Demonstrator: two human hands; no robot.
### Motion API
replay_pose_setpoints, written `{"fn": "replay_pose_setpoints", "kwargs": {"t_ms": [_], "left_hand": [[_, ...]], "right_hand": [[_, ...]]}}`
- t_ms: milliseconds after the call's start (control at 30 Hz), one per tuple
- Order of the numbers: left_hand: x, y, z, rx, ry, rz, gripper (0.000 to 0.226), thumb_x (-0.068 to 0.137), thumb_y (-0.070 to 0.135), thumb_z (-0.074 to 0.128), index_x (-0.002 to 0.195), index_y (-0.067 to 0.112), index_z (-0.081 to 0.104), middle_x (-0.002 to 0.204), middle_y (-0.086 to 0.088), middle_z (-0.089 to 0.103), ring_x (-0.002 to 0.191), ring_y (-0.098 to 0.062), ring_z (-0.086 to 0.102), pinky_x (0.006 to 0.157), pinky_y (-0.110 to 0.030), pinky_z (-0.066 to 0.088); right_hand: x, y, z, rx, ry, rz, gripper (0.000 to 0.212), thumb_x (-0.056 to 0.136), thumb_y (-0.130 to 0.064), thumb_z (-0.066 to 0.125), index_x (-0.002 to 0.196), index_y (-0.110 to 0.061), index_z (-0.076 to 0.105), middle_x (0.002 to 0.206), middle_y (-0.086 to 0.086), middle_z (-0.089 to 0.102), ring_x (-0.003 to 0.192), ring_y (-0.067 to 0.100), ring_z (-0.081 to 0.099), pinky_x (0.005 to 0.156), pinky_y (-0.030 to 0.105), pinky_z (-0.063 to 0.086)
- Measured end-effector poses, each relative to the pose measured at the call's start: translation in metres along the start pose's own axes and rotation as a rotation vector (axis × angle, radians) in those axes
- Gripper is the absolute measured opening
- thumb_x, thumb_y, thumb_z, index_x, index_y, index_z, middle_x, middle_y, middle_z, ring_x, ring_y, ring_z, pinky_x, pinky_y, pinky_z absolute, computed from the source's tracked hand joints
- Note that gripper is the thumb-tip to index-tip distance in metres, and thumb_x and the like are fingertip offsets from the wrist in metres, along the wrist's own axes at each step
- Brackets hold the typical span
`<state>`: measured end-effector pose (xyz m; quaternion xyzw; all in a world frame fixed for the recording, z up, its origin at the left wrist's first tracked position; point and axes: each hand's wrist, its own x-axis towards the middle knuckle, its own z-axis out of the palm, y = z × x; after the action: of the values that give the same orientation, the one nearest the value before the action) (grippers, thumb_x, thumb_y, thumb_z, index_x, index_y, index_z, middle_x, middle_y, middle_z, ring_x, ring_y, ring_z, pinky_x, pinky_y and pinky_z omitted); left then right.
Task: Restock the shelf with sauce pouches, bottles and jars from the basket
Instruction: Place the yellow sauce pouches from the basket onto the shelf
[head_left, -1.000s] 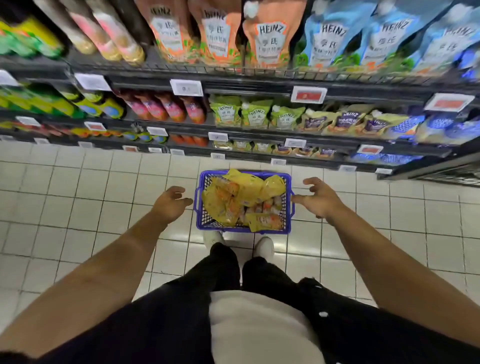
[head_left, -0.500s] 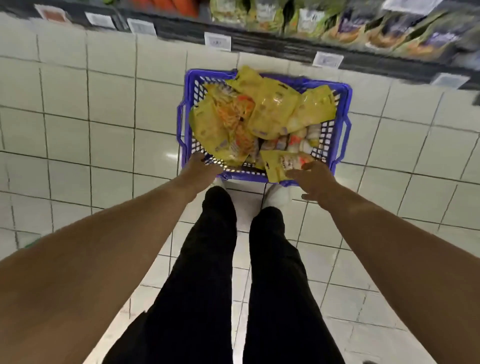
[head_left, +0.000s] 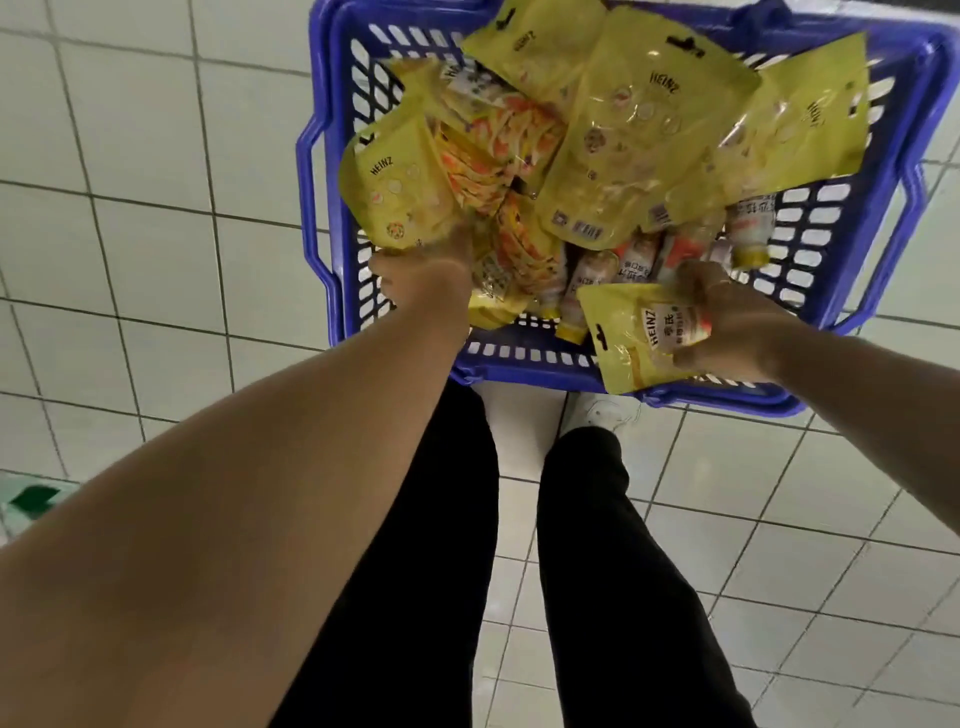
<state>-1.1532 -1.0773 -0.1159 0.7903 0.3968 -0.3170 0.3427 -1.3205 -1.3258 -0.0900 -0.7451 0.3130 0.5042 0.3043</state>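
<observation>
A blue plastic basket stands on the tiled floor in front of my feet, filled with several yellow Heinz sauce pouches and small bottles. My left hand is inside the basket's near left corner, gripping the lower edge of a yellow pouch. My right hand holds another yellow Heinz pouch at the basket's near right side, thumb under it and fingers on top. The shelf is out of view.
White floor tiles surround the basket. My black trouser legs and a white shoe are just behind the basket. A green floor mark shows at the far left.
I have bent down, and the shelf has left the view. Both hands went from beside the basket into it. Each now holds a yellow pouch.
</observation>
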Motion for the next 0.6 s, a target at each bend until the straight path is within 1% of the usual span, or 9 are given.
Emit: {"fn": "replay_pose_setpoints", "kwargs": {"t_ms": [33,67,133,233,333,367,433,533,600], "left_hand": [[0.001,-0.002,0.004,-0.030,-0.003,0.012,0.060,0.076,0.044,0.076,0.128,0.026,0.053,0.123,0.000,0.064,0.104,-0.022,0.066,0.069,-0.029,0.050],[0.000,-0.004,0.008,-0.056,0.013,0.030,0.053,0.074,0.044,0.077,0.118,0.030,0.052,0.114,0.005,0.065,0.097,-0.019,0.067,0.066,-0.028,0.051],[-0.001,-0.008,0.010,-0.103,0.046,0.085,0.054,0.072,0.040,0.082,0.110,0.036,0.044,0.097,0.017,0.060,0.084,-0.008,0.061,0.068,-0.027,0.051],[-0.004,-0.013,0.005,-0.080,-0.005,0.154,0.048,0.074,0.035,0.087,0.099,0.046,0.048,0.087,0.026,0.059,0.076,0.006,0.055,0.055,-0.011,0.043],[-0.003,-0.013,-0.003,-0.092,-0.045,0.125,0.033,0.077,0.031,0.087,0.085,0.038,0.056,0.083,0.022,0.064,0.074,0.003,0.060,0.052,-0.012,0.043],[-0.002,-0.013,-0.004,-0.091,-0.046,0.117,0.031,0.078,0.030,0.086,0.082,0.037,0.056,0.082,0.021,0.064,0.074,0.001,0.060,0.052,-0.014,0.042],[-0.003,-0.014,-0.009,-0.047,-0.056,0.131,0.029,0.080,0.034,0.084,0.082,0.036,0.055,0.083,0.020,0.063,0.075,-0.001,0.059,0.053,-0.017,0.042],[-0.003,-0.017,-0.018,0.008,-0.098,0.177,0.025,0.081,0.038,0.082,0.086,0.035,0.058,0.084,0.021,0.063,0.077,0.000,0.061,0.059,-0.020,0.045],[-0.006,-0.019,-0.023,0.012,-0.173,0.179,0.025,0.078,0.035,0.085,0.087,0.031,0.062,0.085,0.019,0.069,0.081,-0.004,0.067,0.065,-0.023,0.052]], "right_hand": [[0.002,0.000,0.001,-0.004,0.010,-0.015,0.105,0.061,-0.032,0.090,0.146,-0.029,0.029,0.122,0.005,0.061,0.107,0.030,0.061,0.093,0.042,0.052],[0.004,0.001,0.002,-0.027,0.024,-0.029,0.105,0.059,-0.035,0.090,0.145,-0.031,0.030,0.122,0.004,0.060,0.108,0.029,0.060,0.094,0.042,0.052],[0.005,-0.001,0.002,-0.085,0.022,-0.049,0.103,0.059,-0.037,0.088,0.145,-0.035,0.032,0.131,0.004,0.052,0.117,0.029,0.055,0.100,0.041,0.048],[0.005,-0.005,0.002,-0.119,-0.075,-0.068,0.100,0.063,-0.040,0.083,0.149,-0.038,0.032,0.141,0.006,0.044,0.125,0.030,0.049,0.100,0.035,0.044],[0.002,-0.009,0.005,-0.228,-0.139,-0.099,0.098,0.064,-0.058,0.076,0.149,-0.040,0.032,0.145,0.007,0.044,0.130,0.031,0.046,0.110,0.041,0.042],[0.001,-0.008,0.006,-0.240,-0.144,-0.097,0.096,0.065,-0.058,0.075,0.150,-0.041,0.032,0.145,0.007,0.043,0.130,0.032,0.046,0.110,0.043,0.041],[0.000,-0.006,0.007,-0.165,-0.174,-0.068,0.098,0.066,-0.056,0.075,0.152,-0.042,0.029,0.147,0.007,0.042,0.131,0.032,0.045,0.110,0.045,0.040],[-0.004,-0.004,0.006,-0.034,-0.252,-0.090,0.108,0.061,-0.072,0.076,0.153,-0.041,0.028,0.148,0.004,0.044,0.128,0.029,0.046,0.102,0.036,0.038],[-0.011,-0.007,0.008,-0.111,-0.309,-0.137,0.123,0.053,-0.080,0.076,0.155,-0.037,0.023,0.152,0.004,0.041,0.130,0.027,0.044,0.103,0.036,0.037]]}}
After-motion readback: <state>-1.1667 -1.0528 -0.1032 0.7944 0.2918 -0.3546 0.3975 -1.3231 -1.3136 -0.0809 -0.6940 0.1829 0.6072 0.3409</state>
